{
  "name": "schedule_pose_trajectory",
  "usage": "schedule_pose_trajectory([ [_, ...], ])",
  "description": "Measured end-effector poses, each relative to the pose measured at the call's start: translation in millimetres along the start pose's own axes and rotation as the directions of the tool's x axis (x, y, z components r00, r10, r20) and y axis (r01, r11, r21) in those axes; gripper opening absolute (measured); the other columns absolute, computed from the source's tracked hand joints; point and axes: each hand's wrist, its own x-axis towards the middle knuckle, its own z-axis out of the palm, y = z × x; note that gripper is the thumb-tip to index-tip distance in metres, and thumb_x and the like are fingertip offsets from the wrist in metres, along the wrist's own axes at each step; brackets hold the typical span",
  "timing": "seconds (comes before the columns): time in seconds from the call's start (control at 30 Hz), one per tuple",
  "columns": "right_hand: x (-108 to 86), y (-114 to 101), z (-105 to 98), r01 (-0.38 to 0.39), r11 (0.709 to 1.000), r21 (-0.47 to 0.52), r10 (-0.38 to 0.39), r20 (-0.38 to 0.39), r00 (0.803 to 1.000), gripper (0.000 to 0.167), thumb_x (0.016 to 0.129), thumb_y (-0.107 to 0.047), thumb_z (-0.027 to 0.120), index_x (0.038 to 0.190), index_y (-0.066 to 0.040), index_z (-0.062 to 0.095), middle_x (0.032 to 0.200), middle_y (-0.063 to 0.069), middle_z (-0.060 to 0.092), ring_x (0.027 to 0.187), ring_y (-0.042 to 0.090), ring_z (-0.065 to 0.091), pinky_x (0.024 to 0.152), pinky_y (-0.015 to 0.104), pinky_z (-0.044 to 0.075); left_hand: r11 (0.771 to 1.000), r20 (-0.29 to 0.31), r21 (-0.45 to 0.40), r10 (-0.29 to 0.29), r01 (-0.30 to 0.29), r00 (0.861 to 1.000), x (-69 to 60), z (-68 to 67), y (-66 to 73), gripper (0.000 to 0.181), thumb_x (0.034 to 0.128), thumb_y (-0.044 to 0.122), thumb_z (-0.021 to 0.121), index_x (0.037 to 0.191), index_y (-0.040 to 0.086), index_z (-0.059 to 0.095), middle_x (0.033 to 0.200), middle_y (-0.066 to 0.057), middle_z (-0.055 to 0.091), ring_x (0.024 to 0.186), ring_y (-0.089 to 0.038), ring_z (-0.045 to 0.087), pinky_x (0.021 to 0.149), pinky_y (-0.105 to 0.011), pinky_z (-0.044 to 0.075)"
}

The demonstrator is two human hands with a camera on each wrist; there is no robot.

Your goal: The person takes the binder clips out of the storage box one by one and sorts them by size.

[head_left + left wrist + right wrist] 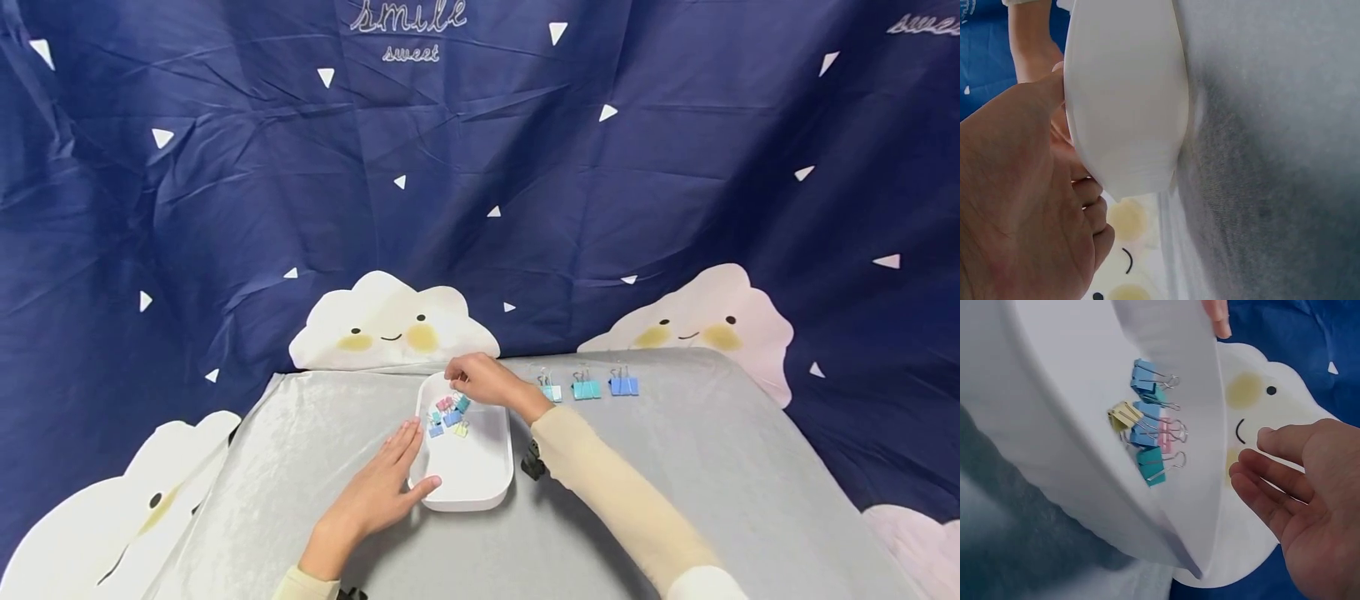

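Centrally, white tray (471,471) on grey cloth (697,475); binder clips (1145,417) (blue, teal, yellow, pink) heaped inside toward far left. My left hand (381,490) touches tray's left rim, fingers straight, thumb spread apart. My right hand (486,379) hovers at tray's far end, fingers loosely bent, thumb close to fingertips. Three more clips (586,390) sit in row on cloth, right of tray's far end.

The left hand (379,490) points forward, thumb spread; the right hand (486,380) is loosely curled.
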Motion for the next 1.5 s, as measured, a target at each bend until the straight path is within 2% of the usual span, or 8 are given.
schedule_pose_trajectory([
  [0.27, 14.9, 0.5, 20.3, -0.061, 0.998, -0.008, 0.062, 0.121, 0.991, 0.022, 0.1, -0.004, 0.068, 0.121, -0.001, 0.076, 0.12, 0.012, 0.078, 0.117, 0.027, 0.073, 0.107, 0.041, 0.059, 1.0, 0.0, -0.003, 0.003, -0.003, 1.0, -0.9, -2.0, 0.0, 0.092, 0.1048, 0.065, 0.053, 0.166, 0.0, 0.03, 0.178, -0.012, 0.022, 0.166, -0.032, 0.022, 0.136, -0.051, 0.023],
  [0.47, 20.8, -5.5, 33.9, -0.156, 0.985, -0.072, 0.17, 0.275, 0.946, 0.035, 0.103, -0.01, 0.068, 0.138, -0.005, 0.07, 0.141, 0.011, 0.071, 0.134, 0.027, 0.065, 0.12, 0.041, 0.05, 1.0, -0.016, -0.005, 0.012, -0.012, 1.0, -0.5, 0.9, -0.1, 0.091, 0.1048, 0.063, 0.054, 0.166, 0.0, 0.032, 0.178, -0.013, 0.023, 0.165, -0.033, 0.023, 0.135, -0.053, 0.025],
  [0.63, 21.3, -11.1, 45.2, -0.086, 0.974, -0.212, 0.159, 0.356, 0.921, 0.039, 0.1, -0.008, 0.071, 0.139, -0.009, 0.07, 0.137, 0.005, 0.074, 0.131, 0.021, 0.067, 0.12, 0.035, 0.049, 1.0, -0.011, -0.004, 0.015, -0.015, 1.0, 0.2, 2.3, 0.3, 0.091, 0.1049, 0.063, 0.054, 0.166, 0.0, 0.031, 0.178, -0.014, 0.023, 0.165, -0.033, 0.023, 0.135, -0.053, 0.025],
  [0.77, 21.5, -15.1, 49.3, -0.102, 0.954, -0.283, 0.208, 0.375, 0.903, 0.043, 0.098, -0.011, 0.074, 0.14, -0.013, 0.07, 0.137, 0.005, 0.071, 0.127, 0.02, 0.066, 0.117, 0.033, 0.051, 1.0, 0.001, -0.005, 0.018, -0.018, 1.0, 0.4, 1.2, 0.7, 0.091, 0.1049, 0.062, 0.054, 0.167, 0.0, 0.029, 0.178, -0.014, 0.022, 0.166, -0.033, 0.022, 0.135, -0.052, 0.023],
  [0.9, 22.8, -15.4, 50.0, -0.14, 0.937, -0.321, 0.254, 0.348, 0.903, 0.036, 0.095, -0.015, 0.08, 0.13, -0.014, 0.073, 0.126, 0.006, 0.068, 0.111, 0.016, 0.064, 0.105, 0.031, 0.056, 1.0, -0.004, -0.004, 0.022, -0.022, 1.0, 0.8, 0.4, 0.5, 0.091, 0.105, 0.061, 0.055, 0.166, -0.001, 0.03, 0.177, -0.015, 0.023, 0.165, -0.034, 0.022, 0.135, -0.052, 0.024],
  [1.1, 23.4, -10.2, 48.8, -0.106, 0.945, -0.309, 0.201, 0.295, 0.934, 0.011, 0.096, -0.008, 0.077, 0.097, -0.014, 0.068, 0.097, -0.001, 0.068, 0.087, 0.011, 0.058, 0.086, 0.027, 0.056, 1.0, 0.0, -0.005, 0.02, -0.02, 1.0, -0.1, 0.4, 0.9, 0.091, 0.1049, 0.062, 0.055, 0.166, -0.001, 0.031, 0.177, -0.015, 0.023, 0.165, -0.034, 0.023, 0.135, -0.052, 0.024],
  [1.33, 24.4, -7.8, 42.8, -0.165, 0.959, -0.23, 0.218, 0.229, 0.949, 0.019, 0.096, 0.003, 0.07, 0.111, -0.009, 0.07, 0.108, 0.005, 0.073, 0.093, 0.016, 0.065, 0.09, 0.033, 0.059, 1.0, -0.003, -0.006, 0.019, -0.019, 1.0, -0.4, 1.3, 2.0, 0.09, 0.105, 0.062, 0.054, 0.166, -0.001, 0.031, 0.177, -0.014, 0.023, 0.165, -0.034, 0.023, 0.135, -0.052, 0.024],
  [1.5, 24.9, -9.3, 37.0, -0.17, 0.963, -0.21, 0.21, 0.19, 0.959, 0.017, 0.096, -0.002, 0.075, 0.11, -0.01, 0.07, 0.098, 0.001, 0.07, 0.088, 0.015, 0.062, 0.087, 0.032, 0.058, 1.0, -0.021, 0.003, 0.024, -0.024, 1.0, -0.4, 1.8, 1.9, 0.089, 0.105, 0.06, 0.056, 0.165, -0.002, 0.032, 0.177, -0.015, 0.025, 0.165, -0.034, 0.025, 0.135, -0.052, 0.026],
])
